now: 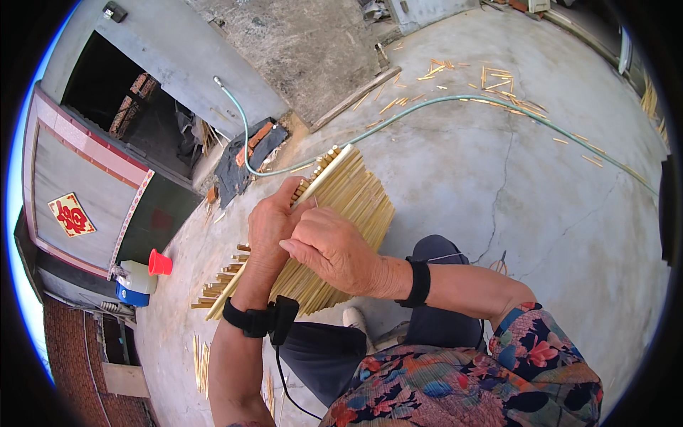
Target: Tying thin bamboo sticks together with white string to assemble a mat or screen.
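Note:
A panel of pale yellow plant stalks, laid side by side in a slanted block, is held up over my knees. My left hand is closed on its far left edge, near one thicker stalk lying crosswise over the stalk ends. Right beside it, my right hand is curled into a fist over the panel, its thumb pointing at my left hand. A thin, light line like a thread or needle shows just above the right fist; what the fingers pinch is hidden. Cut stalk ends stick out at the panel's lower left.
A green hose curves across the concrete floor. Loose stalk pieces lie beyond it, and a stalk bundle lies at lower left. What looks like scissors lies right of my knee. A red bucket stands at left.

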Motion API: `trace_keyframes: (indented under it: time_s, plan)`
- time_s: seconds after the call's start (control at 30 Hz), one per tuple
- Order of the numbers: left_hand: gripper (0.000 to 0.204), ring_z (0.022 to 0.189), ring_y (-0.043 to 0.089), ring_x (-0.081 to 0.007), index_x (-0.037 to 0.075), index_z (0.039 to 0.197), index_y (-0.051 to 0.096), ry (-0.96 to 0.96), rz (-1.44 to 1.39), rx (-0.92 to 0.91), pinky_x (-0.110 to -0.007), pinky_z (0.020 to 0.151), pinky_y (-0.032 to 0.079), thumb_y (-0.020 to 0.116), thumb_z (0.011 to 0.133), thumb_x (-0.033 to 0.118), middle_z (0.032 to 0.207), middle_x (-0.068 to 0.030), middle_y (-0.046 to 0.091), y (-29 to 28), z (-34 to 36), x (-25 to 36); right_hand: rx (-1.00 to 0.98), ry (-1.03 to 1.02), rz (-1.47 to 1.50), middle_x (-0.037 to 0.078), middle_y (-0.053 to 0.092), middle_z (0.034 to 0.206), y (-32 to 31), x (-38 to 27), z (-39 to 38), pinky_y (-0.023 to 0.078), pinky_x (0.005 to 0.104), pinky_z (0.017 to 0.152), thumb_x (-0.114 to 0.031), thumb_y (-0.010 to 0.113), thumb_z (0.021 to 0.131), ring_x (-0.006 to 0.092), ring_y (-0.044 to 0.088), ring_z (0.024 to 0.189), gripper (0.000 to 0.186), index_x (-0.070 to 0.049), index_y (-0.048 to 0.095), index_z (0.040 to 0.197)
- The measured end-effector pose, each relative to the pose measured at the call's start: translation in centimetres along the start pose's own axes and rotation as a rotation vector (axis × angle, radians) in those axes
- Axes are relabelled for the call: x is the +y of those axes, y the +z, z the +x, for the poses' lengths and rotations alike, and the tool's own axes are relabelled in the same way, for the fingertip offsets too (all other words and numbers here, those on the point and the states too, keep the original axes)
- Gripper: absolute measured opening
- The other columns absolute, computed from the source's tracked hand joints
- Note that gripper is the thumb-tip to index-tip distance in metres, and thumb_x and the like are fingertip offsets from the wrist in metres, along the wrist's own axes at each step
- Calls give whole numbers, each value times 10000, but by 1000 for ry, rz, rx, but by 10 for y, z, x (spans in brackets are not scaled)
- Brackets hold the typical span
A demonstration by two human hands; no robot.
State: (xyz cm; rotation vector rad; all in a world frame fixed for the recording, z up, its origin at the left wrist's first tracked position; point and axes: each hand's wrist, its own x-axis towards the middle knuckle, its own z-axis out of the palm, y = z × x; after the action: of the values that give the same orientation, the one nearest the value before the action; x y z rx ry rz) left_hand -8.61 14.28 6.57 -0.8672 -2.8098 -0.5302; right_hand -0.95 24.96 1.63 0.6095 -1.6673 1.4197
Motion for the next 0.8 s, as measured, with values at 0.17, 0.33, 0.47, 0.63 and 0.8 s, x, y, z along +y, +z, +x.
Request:
trace_keyframes:
  time_s: [0.17, 0.33, 0.47, 0.63, 0.8]
  plan:
    - [347, 705, 612, -364, 182, 1089, 558, 19, 12, 3, -443, 612, 451, 642, 804, 360, 715, -155, 629, -2, -6, 7, -9, 9, -52, 114, 457, 707, -1, -10, -4, 380, 396, 641, -127, 606, 853, 310, 463, 687, 191, -34, 506, 720]
    - [344, 733, 618, -365, 157, 1090, 560, 22, 22, 11, -445, 637, 460, 642, 809, 337, 739, -159, 639, 2, -4, 7, -43, 51, -14, 95, 523, 788, -15, -10, -6, 408, 370, 686, -139, 608, 859, 296, 506, 765, 157, -34, 542, 762]
    - [364, 768, 629, -351, 133, 1114, 569, 41, -12, 35, -431, 666, 469, 640, 813, 325, 790, -165, 652, -1, 4, -6, -129, 190, 10, 78, 610, 952, -67, 3, -2, 441, 319, 780, -169, 582, 893, 209, 574, 915, 166, -26, 578, 808]
    - [388, 806, 638, -319, 104, 1139, 573, 47, -11, 89, -400, 715, 470, 632, 823, 323, 834, -138, 663, -11, 22, -30, -343, 1092, 489, 7, 597, 695, -159, -14, -38, 443, 245, 566, -232, 584, 906, 69, 569, 654, 191, -58, 656, 872]
    - [336, 758, 620, -195, 65, 1137, 574, 100, -127, 30, -326, 717, 462, 617, 850, 234, 846, -106, 659, -8, 41, -47, -289, 1187, -35, -14, 568, 664, -252, -33, -107, 405, 221, 517, -240, 615, 877, 57, 489, 586, 199, -62, 692, 919]
